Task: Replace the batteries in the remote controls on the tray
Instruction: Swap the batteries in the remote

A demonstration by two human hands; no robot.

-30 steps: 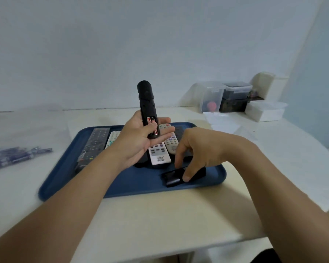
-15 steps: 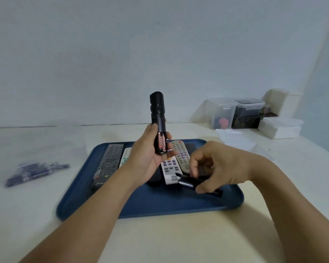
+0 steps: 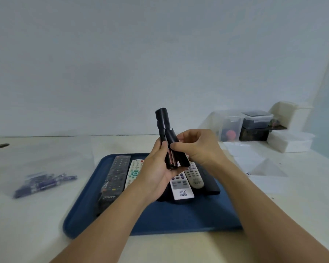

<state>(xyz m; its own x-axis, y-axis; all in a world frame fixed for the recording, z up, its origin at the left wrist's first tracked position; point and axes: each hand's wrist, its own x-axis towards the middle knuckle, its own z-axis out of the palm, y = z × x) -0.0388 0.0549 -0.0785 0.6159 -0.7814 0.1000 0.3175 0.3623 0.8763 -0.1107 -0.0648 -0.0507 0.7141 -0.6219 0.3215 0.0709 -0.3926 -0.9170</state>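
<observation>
Above the far edge of the blue plastic tray (image 3: pixel 179 221), our left hand (image 3: pixel 156 171) gripped the upright black remote control (image 3: pixel 162 128). Our right hand (image 3: pixel 196 147) pinched its black plastic battery cover (image 3: pixel 176 149) over the exposed batteries (image 3: pixel 170 157). We judged the refit underway; next, align and slide it shut.

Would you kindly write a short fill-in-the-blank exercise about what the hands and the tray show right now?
1. The left hand holds a black remote that stands nearly ____.
2. The right hand holds the black battery cover against the remote's ____ compartment.
3. The other remotes lie on a ____ tray.
4. The bag of batteries lies on the table to the tray's ____.

Missing words: upright; battery; blue; left
</observation>
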